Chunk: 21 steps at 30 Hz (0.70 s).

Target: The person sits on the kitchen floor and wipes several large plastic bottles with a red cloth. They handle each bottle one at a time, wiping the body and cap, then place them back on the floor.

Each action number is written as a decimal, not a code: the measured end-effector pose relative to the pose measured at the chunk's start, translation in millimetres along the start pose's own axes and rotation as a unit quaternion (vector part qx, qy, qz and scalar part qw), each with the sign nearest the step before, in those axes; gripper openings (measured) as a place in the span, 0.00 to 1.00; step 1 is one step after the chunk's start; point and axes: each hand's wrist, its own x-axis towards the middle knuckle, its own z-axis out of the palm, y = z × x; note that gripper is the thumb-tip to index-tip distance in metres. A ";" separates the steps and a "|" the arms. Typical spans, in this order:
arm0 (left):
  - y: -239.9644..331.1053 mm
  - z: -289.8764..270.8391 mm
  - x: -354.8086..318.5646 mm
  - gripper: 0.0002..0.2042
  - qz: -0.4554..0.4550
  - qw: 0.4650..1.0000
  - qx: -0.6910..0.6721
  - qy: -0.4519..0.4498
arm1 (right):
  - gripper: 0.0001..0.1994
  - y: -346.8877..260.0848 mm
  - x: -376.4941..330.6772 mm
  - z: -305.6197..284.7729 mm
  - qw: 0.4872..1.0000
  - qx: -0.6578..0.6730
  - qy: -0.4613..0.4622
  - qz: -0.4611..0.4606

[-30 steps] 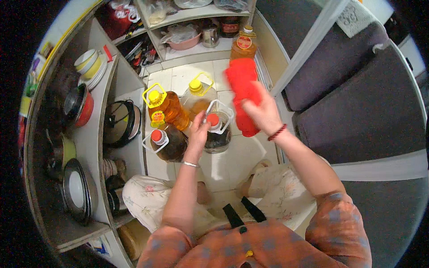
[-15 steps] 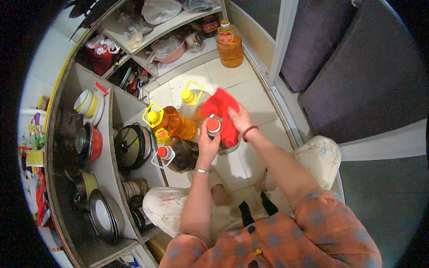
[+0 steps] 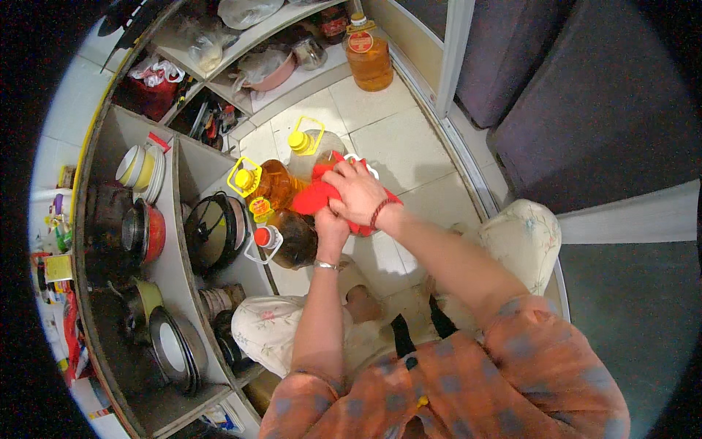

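Observation:
My right hand (image 3: 360,192) presses a red cloth (image 3: 319,196) down over the top of an oil jug standing on the tiled floor; the jug's white handle (image 3: 363,161) shows at the cloth's far edge. Just below it my left hand (image 3: 331,223) grips that same jug, mostly hidden under the cloth and my right hand. Around them stand three more jugs: one with a red cap (image 3: 281,238), one amber with a yellow cap (image 3: 265,184), and a paler one with a yellow cap (image 3: 311,146).
Another oil bottle (image 3: 367,57) stands on the floor at the back. Curved shelves (image 3: 175,241) on the left hold a black pot (image 3: 212,233), bowls (image 3: 139,167), a red pan (image 3: 146,233) and plates (image 3: 174,347). A dark sofa (image 3: 585,95) fills the right side. My knees rest on the tiles.
My right hand brought the red cloth down from above the jugs onto the jug's top, covering its red cap. The view shifted, showing more of the shelves.

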 end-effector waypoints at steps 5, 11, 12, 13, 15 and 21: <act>15.4 -9.1 -0.4 0.25 0.036 0.998 0.042 0.036 | 0.24 34.3 21.1 -7.0 0.969 0.117 0.036 0.213; 40.3 -9.8 -5.9 0.26 -0.003 0.989 0.144 0.031 | 0.21 76.6 26.2 -42.3 0.902 0.046 0.328 0.279; 39.8 -8.5 -7.0 0.26 0.008 0.990 0.138 0.040 | 0.22 77.5 24.0 -40.3 0.908 0.065 0.302 0.282; 34.4 -8.1 -7.9 0.26 0.012 0.991 0.124 0.048 | 0.22 76.3 19.8 -28.6 0.917 0.093 0.264 0.284; 26.4 0.8 -3.5 0.26 0.028 0.994 0.089 0.055 | 0.24 91.0 1.8 12.7 0.913 0.185 0.222 0.289; 29.8 -2.5 -3.5 0.26 0.019 0.995 0.084 0.047 | 0.25 103.6 -52.6 46.1 0.915 0.111 -0.055 0.384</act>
